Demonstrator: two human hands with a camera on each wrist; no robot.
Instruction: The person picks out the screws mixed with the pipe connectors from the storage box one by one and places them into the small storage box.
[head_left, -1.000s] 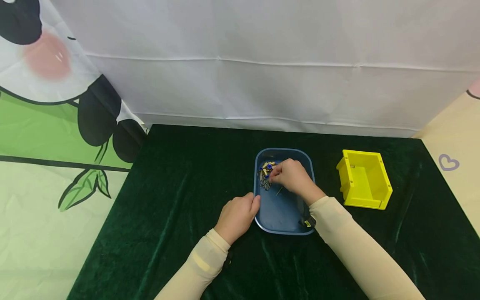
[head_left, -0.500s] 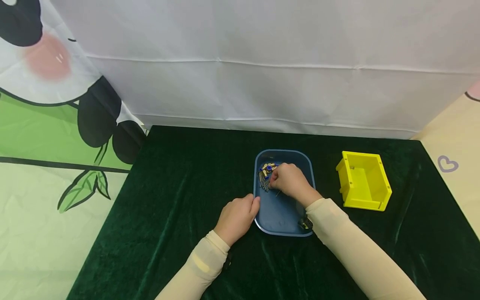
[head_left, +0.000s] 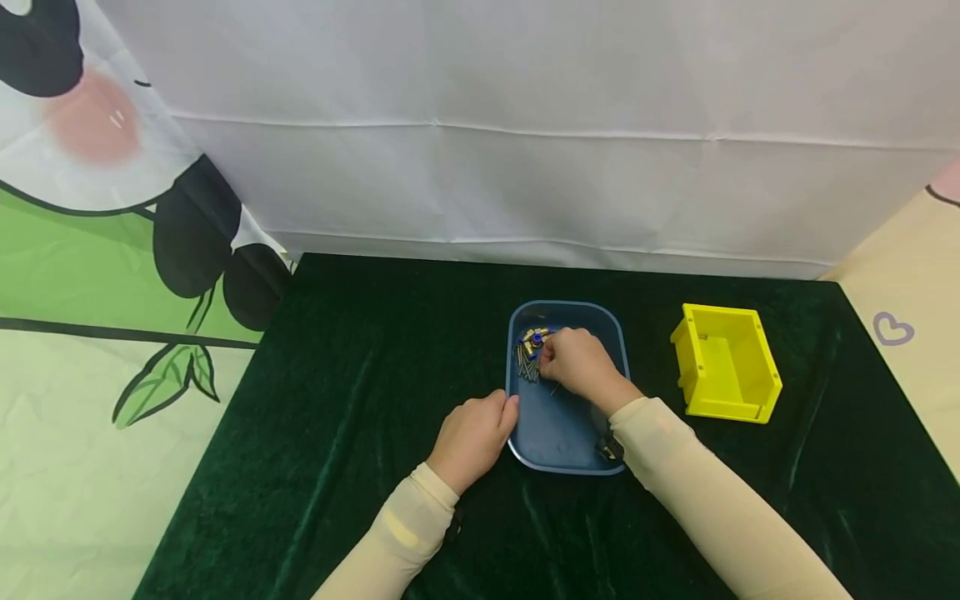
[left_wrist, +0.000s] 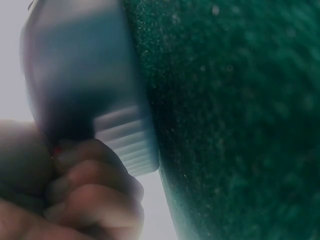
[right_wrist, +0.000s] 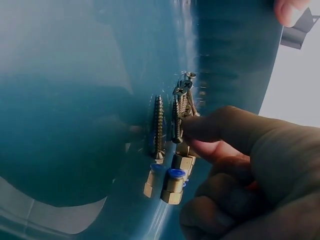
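Note:
On the table lies a blue tray (head_left: pixel 558 437). My left hand (head_left: pixel 474 435) grips its left rim, the thumb showing at the edge; in the left wrist view the fingers (left_wrist: pixel 95 195) curl beside the tray's outer wall. Inside, my right hand (head_left: pixel 579 362) reaches over a small pile. Thumb and forefinger (right_wrist: pixel 215 127) pinch at a cross-head screw (right_wrist: pixel 177 120) among several others. A single screw (right_wrist: pixel 159 127) lies just apart from them. Brass push-in fittings with blue collars (right_wrist: pixel 173 186) lie next to the screws. The right hand hides part of the pile.
A yellow bin (head_left: pixel 726 410) stands to the right of the tray, with a small metal piece (head_left: pixel 703 337) inside. Dark green cloth (head_left: pixel 360 333) covers the table. A white curtain (head_left: pixel 525 192) hangs behind the table's far edge.
My right hand has shifted slightly nearer and its fingers have closed in at the screws. The left hand keeps its grip on the rim.

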